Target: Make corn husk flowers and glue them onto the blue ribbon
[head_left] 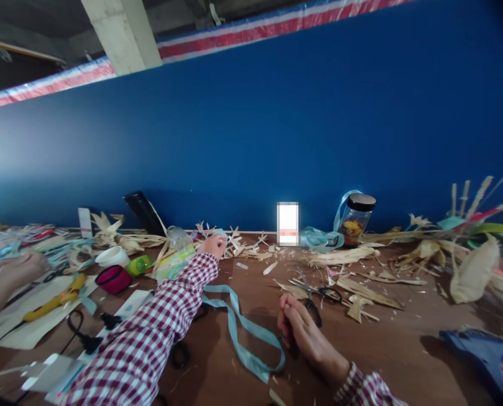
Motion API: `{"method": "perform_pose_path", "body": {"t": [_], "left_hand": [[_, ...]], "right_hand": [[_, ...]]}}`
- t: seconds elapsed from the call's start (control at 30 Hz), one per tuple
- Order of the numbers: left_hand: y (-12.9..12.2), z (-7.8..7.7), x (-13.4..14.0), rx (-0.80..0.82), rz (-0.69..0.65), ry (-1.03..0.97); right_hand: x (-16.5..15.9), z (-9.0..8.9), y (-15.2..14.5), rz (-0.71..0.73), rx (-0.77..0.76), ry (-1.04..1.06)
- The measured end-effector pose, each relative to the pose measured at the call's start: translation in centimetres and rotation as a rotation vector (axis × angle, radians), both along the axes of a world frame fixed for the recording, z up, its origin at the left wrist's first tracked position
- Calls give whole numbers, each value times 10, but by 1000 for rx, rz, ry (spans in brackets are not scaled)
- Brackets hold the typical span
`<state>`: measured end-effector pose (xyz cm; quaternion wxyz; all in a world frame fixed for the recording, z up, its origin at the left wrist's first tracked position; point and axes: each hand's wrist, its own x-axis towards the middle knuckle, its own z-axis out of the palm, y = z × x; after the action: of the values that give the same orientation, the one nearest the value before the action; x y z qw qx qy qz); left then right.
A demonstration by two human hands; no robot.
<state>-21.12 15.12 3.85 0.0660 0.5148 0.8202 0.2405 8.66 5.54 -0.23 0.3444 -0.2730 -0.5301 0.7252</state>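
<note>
A checked sleeve (158, 327) is lying across seven o'clock. At eight, the left hand (213, 246) is curling beside finished-looking husk flowers (235, 238); at five, the right hand (308, 334) beside scissors (312, 290), both grips' contents hidden. Pale-blue ribbon (257, 369) at six and husk strips (372, 293) are lying loose, apparently unworked.

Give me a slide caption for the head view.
Left hand outstretched near dry husk scraps, right hand beside black-handled scissors, a pale blue ribbon curling across the brown table between.
</note>
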Motion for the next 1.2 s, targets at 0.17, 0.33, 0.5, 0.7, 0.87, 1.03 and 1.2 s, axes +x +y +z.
{"method": "perform_pose_path", "body": {"t": [0.17, 0.33, 0.5, 0.7, 0.87, 1.03, 1.2], "left_hand": [[0, -9, 13, -123, -96, 145], [6, -10, 23, -150, -153, 237], [11, -17, 29, -144, -174, 232], [17, -9, 15, -150, -201, 9], [14, 10, -12, -153, -115, -249], [5, 21, -28, -103, -5, -493], [-5, 25, -33, -75, 56, -688]], "right_hand": [[-3, 0, -1, 7, 106, -154], [-8, -12, 2, 37, 102, -148], [-8, -16, 3, 24, 134, -138], [-9, -14, 4, 43, 92, -157], [-10, -13, 5, 44, 100, -140], [-9, -14, 6, 53, 109, -126], [-8, -16, 6, 35, 131, -147]]}}
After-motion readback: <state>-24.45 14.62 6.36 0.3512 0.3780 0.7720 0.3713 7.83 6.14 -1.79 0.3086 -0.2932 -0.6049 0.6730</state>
